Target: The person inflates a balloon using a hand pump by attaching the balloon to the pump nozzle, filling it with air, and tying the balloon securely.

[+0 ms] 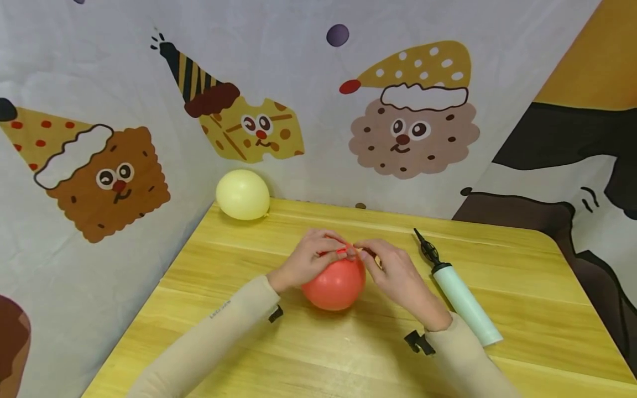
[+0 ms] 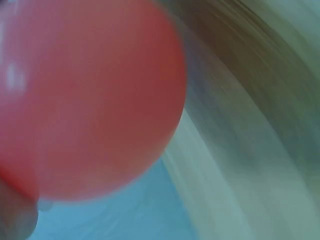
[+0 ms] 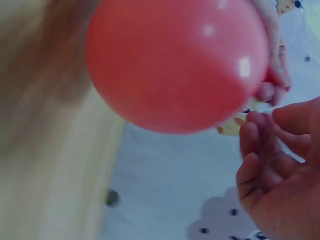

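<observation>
A round, inflated red balloon [image 1: 333, 290] is between my two hands over the middle of the table. My left hand [image 1: 309, 257] grips it at the neck, fingers across its top far side. From the right, my right hand [image 1: 397, 272] pinches the end of the neck between thumb and fingertips, close against the left fingertips. The right wrist view shows the right hand [image 3: 287, 180] with its fingers curled in below the left fingers [image 3: 276, 60]. Most of the left wrist view is filled by the balloon [image 2: 95, 100]; the neck is largely hidden by fingers.
A pale yellow balloon [image 1: 243, 194] sits at the table's back left corner. To the right of my right hand lies a mint-green hand pump [image 1: 465, 304] with a black nozzle. The wooden table [image 1: 219, 260] meets a cartoon-printed cloth [image 1: 318, 182] at the back.
</observation>
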Tool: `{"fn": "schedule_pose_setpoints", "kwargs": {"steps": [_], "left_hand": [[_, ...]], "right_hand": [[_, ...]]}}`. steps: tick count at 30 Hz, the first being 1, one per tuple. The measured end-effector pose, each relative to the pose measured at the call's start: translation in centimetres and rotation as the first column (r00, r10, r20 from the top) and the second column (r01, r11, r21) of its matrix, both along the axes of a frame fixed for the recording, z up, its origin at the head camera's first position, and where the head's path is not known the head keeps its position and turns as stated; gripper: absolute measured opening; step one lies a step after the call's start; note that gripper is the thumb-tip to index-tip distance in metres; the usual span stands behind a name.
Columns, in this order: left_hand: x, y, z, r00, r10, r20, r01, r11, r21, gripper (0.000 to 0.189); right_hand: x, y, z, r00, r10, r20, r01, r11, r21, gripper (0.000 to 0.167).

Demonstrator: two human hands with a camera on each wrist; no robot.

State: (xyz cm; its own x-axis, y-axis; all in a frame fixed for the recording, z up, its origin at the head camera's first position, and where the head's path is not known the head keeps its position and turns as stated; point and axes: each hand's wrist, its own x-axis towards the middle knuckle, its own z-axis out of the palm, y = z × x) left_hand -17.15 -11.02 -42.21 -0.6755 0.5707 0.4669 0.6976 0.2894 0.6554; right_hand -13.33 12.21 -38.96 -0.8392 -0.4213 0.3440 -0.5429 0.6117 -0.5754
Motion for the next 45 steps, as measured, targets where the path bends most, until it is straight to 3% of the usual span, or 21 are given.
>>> {"fn": "schedule_pose_setpoints", "kwargs": {"steps": [1, 2, 4, 5, 6, 8, 12, 16, 30, 42, 45], "left_hand": [[0.1, 0.1, 0.2, 0.991, -0.045, 0.129, 0.039, 0.998, 0.045, 0.018], [0.1, 0.1, 0.3, 0.966, -0.090, 0.243, 0.069, 0.993, 0.093, 0.019], [0.2, 0.2, 0.4, 0.892, -0.187, 0.412, 0.116, 0.975, 0.191, 0.020], [0.2, 0.2, 0.4, 0.856, -0.231, 0.463, 0.135, 0.963, 0.232, 0.021], [0.2, 0.2, 0.4, 0.829, -0.264, 0.493, 0.147, 0.954, 0.262, 0.022], [0.2, 0.2, 0.3, 0.792, -0.315, 0.522, 0.168, 0.936, 0.309, 0.024], [0.0, 0.2, 0.1, 0.750, -0.384, 0.539, 0.206, 0.910, 0.361, 0.028], [-0.3, 0.1, 0.0, 0.722, -0.421, 0.549, 0.245, 0.898, 0.366, 0.030], [-0.9, 0.3, -0.4, 0.685, -0.462, 0.563, 0.314, 0.885, 0.344, 0.036], [-1.1, 1.0, -0.4, 0.657, -0.472, 0.588, 0.320, 0.881, 0.349, 0.036], [-1.0, 1.2, -0.4, 0.649, -0.488, 0.584, 0.326, 0.872, 0.366, 0.033]], "right_hand": [[-0.2, 0.1, -0.2, 1.000, 0.022, 0.019, -0.021, 0.999, -0.031, 0.022], [-0.3, 0.2, -0.4, 0.998, 0.045, 0.040, -0.043, 0.997, -0.064, 0.025], [-0.5, 0.4, -0.8, 0.993, 0.079, 0.092, -0.066, 0.988, -0.139, 0.028], [-0.6, 0.4, -0.9, 0.989, 0.091, 0.113, -0.071, 0.982, -0.175, 0.028], [-0.6, 0.5, -1.0, 0.986, 0.100, 0.131, -0.072, 0.976, -0.204, 0.027], [-0.6, 0.6, -1.1, 0.982, 0.110, 0.156, -0.070, 0.967, -0.244, 0.026], [-0.5, 0.9, -0.8, 0.979, 0.116, 0.166, -0.070, 0.964, -0.257, 0.023], [-0.4, 1.0, -0.5, 0.977, 0.113, 0.179, -0.068, 0.968, -0.240, 0.019], [-0.2, 0.9, 0.3, 0.984, 0.105, 0.147, -0.084, 0.987, -0.140, 0.007], [-0.4, 1.1, 0.0, 0.974, 0.131, 0.184, -0.090, 0.973, -0.214, 0.013], [-0.3, 1.0, -0.4, 0.962, 0.152, 0.227, -0.084, 0.955, -0.284, 0.015]]}}
